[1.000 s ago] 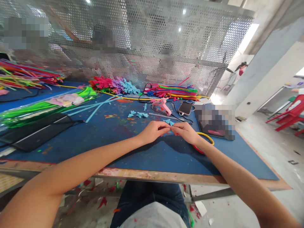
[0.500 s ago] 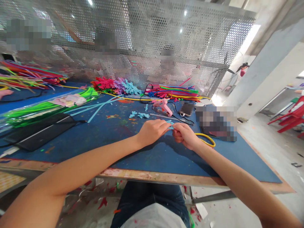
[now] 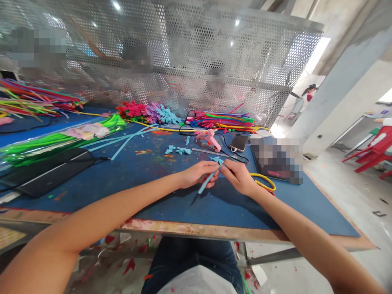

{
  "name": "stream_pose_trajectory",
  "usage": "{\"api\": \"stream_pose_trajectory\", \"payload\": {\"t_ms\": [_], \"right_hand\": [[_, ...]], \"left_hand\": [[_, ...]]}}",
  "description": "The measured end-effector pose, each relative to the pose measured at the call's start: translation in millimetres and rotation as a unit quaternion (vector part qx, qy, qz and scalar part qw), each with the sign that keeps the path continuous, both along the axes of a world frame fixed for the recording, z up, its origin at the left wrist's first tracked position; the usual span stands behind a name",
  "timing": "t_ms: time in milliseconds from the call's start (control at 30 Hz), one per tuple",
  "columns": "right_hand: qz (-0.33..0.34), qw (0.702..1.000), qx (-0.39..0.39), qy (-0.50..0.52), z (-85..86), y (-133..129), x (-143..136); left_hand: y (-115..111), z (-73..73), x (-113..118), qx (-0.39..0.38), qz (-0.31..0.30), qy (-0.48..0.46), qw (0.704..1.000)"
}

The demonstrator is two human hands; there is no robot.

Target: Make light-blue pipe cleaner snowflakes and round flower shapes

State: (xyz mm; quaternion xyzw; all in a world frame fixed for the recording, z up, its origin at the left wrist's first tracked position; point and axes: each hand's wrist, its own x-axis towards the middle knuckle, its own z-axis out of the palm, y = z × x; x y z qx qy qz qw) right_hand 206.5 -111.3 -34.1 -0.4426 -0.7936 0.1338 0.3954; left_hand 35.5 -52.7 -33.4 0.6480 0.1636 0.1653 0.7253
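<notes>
Over the middle of the blue-topped table, my left hand (image 3: 200, 173) and my right hand (image 3: 237, 175) meet at the fingertips. Both pinch a light blue pipe cleaner (image 3: 206, 183). Its straight tail slants down and left below my fingers, while a bunched, bent end sticks up beyond them. Exactly where each fingertip grips is partly hidden. Small twisted light blue pieces (image 3: 183, 150) lie just past my hands. Behind them rests a pink glue gun (image 3: 208, 140), with a clear glue stick or strip (image 3: 211, 152) in front of it.
Straight light blue pipe cleaners (image 3: 127, 141) and a packet of green ones (image 3: 61, 136) lie left, near a black power bank (image 3: 55, 171). Red, purple and blue twisted pieces (image 3: 162, 113) are piled behind. A phone (image 3: 239, 143) and yellow loop (image 3: 263, 181) lie right. Perforated metal mesh (image 3: 183, 53) stands at the back.
My left hand has turned and its fingers have curled lower. The pipe cleaner's straight tail now shows slanting down between my hands. My right hand has rolled over slightly.
</notes>
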Motion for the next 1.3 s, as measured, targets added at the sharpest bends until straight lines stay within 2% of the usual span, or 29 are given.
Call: {"api": "stream_pose_trajectory", "payload": {"t_ms": [67, 133, 200, 267, 300, 333, 367, 400, 467, 500, 533, 600, 667, 733, 767, 833, 867, 900, 933, 967, 1000, 1067, 1100, 1133, 1167, 1233, 1300], "right_hand": [[0.032, 0.996, 0.044, -0.064, 2.3, 1, 6], [0.061, 0.989, 0.068, -0.115, 4.1, 2, 11], [0.068, 0.99, 0.056, -0.114, 5.3, 4, 14], [0.053, 0.998, -0.014, -0.023, 5.7, 5, 13], [0.045, 0.994, -0.082, 0.051, 5.7, 6, 11], [0.04, 0.976, -0.173, 0.129, 5.5, 7, 9], [0.039, 0.94, -0.277, 0.196, 5.2, 8, 8], [0.042, 0.89, -0.383, 0.243, 4.7, 8, 7], [0.051, 0.788, -0.547, 0.278, 2.9, 8, 5], [0.059, 0.757, -0.586, 0.282, 1.5, 8, 5], [0.071, 0.746, -0.596, 0.289, -0.2, 7, 5], [0.101, 0.764, -0.56, 0.305, -4.3, 6, 4], [0.109, 0.815, -0.489, 0.293, -8.1, 6, 3], [0.091, 0.863, -0.431, 0.246, -10.7, 6, 2], [0.079, 0.881, -0.409, 0.225, -11.3, 6, 1], [0.067, 0.898, -0.383, 0.207, -11.5, 7, 1], [0.07, 0.9, -0.377, 0.208, -11.2, 8, 2], [0.079, 0.902, -0.37, 0.208, -10.8, 8, 2], [0.088, 0.907, -0.357, 0.206, -10.4, 9, 2], [0.093, 0.917, -0.334, 0.195, -9.9, 9, 3], [0.092, 0.935, -0.296, 0.172, -9.4, 10, 3], [0.078, 0.976, -0.179, 0.092, -8.7, 9, 4], [0.073, 0.99, -0.112, 0.044, -8.6, 8, 4], [0.072, 0.996, -0.047, 0.0, -8.7, 6, 4], [0.075, 0.997, 0.009, -0.035, -9.1, 5, 4], [0.077, 0.99, 0.095, -0.071, -10.1, 3, 5], [0.059, 0.982, 0.157, -0.083, -10.7, 2, 6]], "left_hand": [[0, 2.0, 0, -0.082, -0.039, 0.002, 0.996], [-1, 3.6, 0, -0.095, -0.065, 0.025, 0.993], [-2, 4.1, -1, -0.017, -0.053, 0.036, 0.998], [-2, 3.6, -3, 0.167, -0.002, 0.039, 0.985], [-1, 3.1, -5, 0.287, 0.029, 0.045, 0.956], [1, 2.6, -6, 0.413, 0.052, 0.056, 0.907], [3, 1.9, -8, 0.533, 0.068, 0.068, 0.841], [5, 1.3, -9, 0.636, 0.077, 0.079, 0.764], [12, 0.0, -11, 0.774, 0.077, 0.092, 0.622], [15, -0.5, -12, 0.814, 0.075, 0.094, 0.568], [17, -1.0, -12, 0.841, 0.075, 0.094, 0.528], [21, -1.7, -11, 0.868, 0.08, 0.091, 0.482], [23, -2.1, -11, 0.875, 0.089, 0.093, 0.466], [23, -2.4, -11, 0.876, 0.094, 0.1, 0.462], [22, -2.6, -11, 0.876, 0.091, 0.101, 0.463], [20, -2.7, -12, 0.869, 0.082, 0.103, 0.477], [19, -2.8, -11, 0.859, 0.078, 0.103, 0.495], [18, -2.9, -11, 0.841, 0.075, 0.104, 0.526], [17, -3.1, -10, 0.811, 0.075, 0.106, 0.571], [16, -3.2, -9, 0.765, 0.078, 0.108, 0.63], [15, -3.4, -8, 0.7, 0.076, 0.108, 0.702], [14, -3.8, -5, 0.502, 0.043, 0.099, 0.858], [14, -4.0, -4, 0.38, 0.013, 0.085, 0.921], [13, -4.0, -3, 0.257, -0.023, 0.065, 0.964], [12, -4.0, -3, 0.145, -0.06, 0.042, 0.987], [10, -3.4, -2, -0.02, -0.107, 0.003, 0.994], [7, -2.6, -1, -0.095, -0.106, -0.014, 0.99]]}}
